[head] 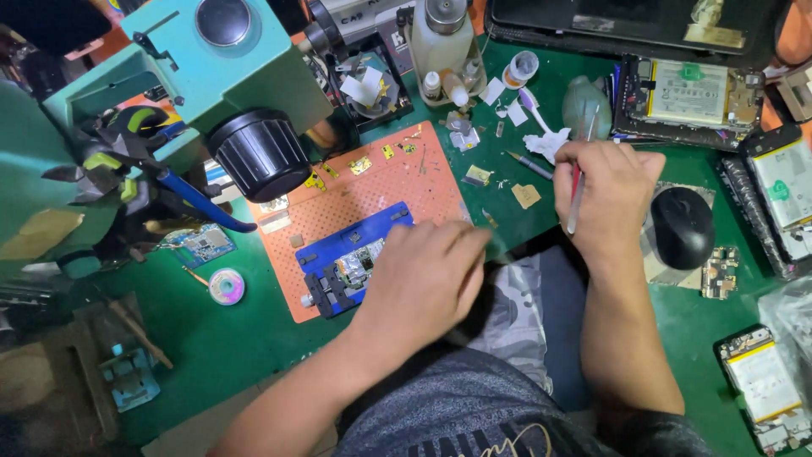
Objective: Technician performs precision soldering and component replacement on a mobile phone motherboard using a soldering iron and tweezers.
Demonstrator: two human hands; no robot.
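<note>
The left hand (420,283) rests palm-down with fingers loosely spread at the right end of a blue board holder (347,271), which clamps a small circuit board (359,264) and lies on the orange perforated work mat (355,190); it grips nothing. The right hand (607,199) is closed around a slim red-handled tool (575,199) that points downward, over the green bench cover (245,338) just left of a black computer mouse (682,227).

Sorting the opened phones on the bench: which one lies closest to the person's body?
The opened phone at the bottom right corner, below the black mouse. The other opened phones lie farther up the green mat.
</note>
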